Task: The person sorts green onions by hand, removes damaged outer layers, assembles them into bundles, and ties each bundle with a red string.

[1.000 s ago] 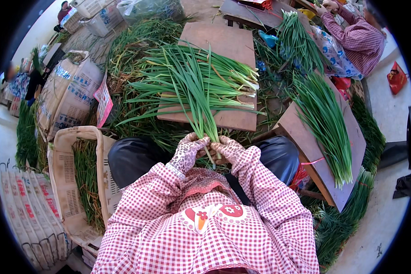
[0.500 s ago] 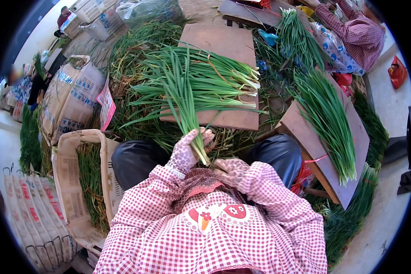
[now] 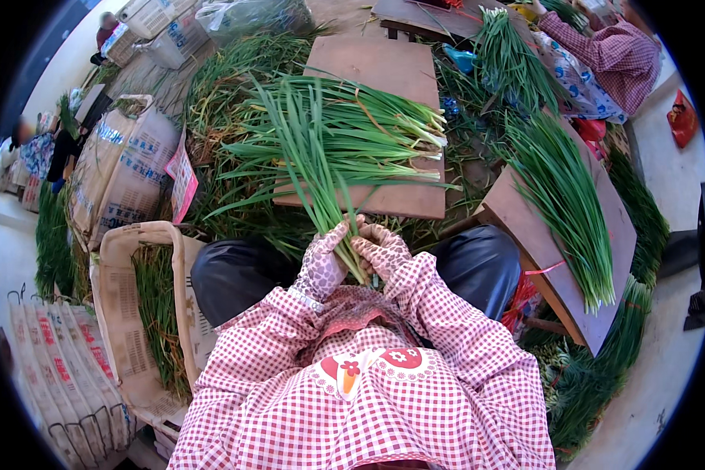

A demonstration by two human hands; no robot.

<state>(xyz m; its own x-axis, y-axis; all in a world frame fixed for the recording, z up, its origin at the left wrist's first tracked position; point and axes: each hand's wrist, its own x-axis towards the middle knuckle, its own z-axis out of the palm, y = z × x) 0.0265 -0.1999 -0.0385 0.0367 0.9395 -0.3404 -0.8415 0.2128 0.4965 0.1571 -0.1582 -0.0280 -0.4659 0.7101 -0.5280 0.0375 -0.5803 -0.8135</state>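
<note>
A small bunch of garlic chives (image 3: 315, 172) leans away from me, its pale stem ends toward my lap. My left hand (image 3: 322, 258), in a spotted glove, is closed round the lower stems. Touching the same stems from the right is my gloved right hand (image 3: 381, 249), its fingers curled in; what they pinch is partly hidden. Beyond the bunch, a loose pile of chives (image 3: 384, 129) lies across a brown board (image 3: 376, 63), white ends to the right. The held leaves overlap that pile.
On my right, a slanted board (image 3: 517, 207) bears a larger chive bundle (image 3: 564, 204) beside a red tie (image 3: 542, 270). A plastic basket (image 3: 182, 305) with leaf scraps stands at my left. Loose leaves (image 3: 235, 86) heap behind. A co-worker's checked sleeve (image 3: 603, 51) shows at far right.
My right hand has moved up from near my lap to the stems in my left hand. The bunch's leaf tips have swung slightly left.
</note>
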